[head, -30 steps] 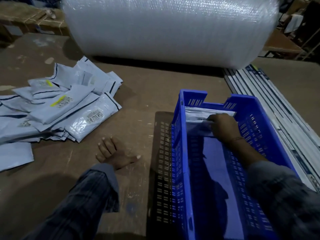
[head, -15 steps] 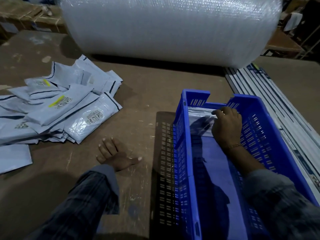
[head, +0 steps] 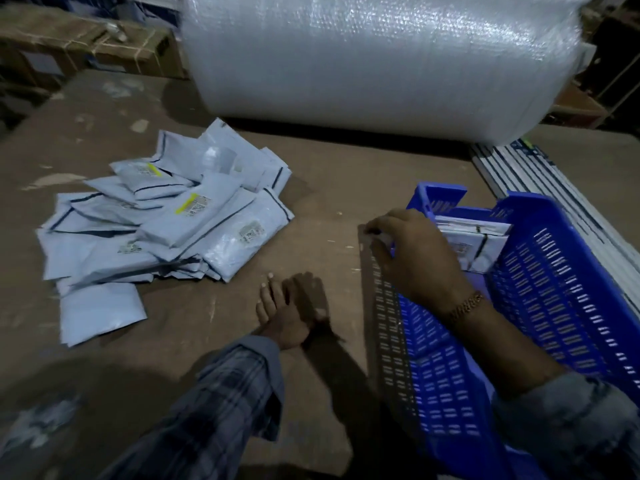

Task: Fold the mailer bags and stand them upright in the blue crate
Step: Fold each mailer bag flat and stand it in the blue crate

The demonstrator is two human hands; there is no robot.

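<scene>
Head view: right hand over blue crate rim, fingers curled, hold unclear; left hand flat on table, empty; folded mailers upright inside.

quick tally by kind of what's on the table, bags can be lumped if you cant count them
blue crate: 1
bubble wrap roll: 1
loose pile of mailer bags: 1 pile, bags overlap too much to count
group of folded mailer bags standing in the crate: 1, exact number hidden
stack of flat white sheets: 1
Total: 5 kinds
</scene>
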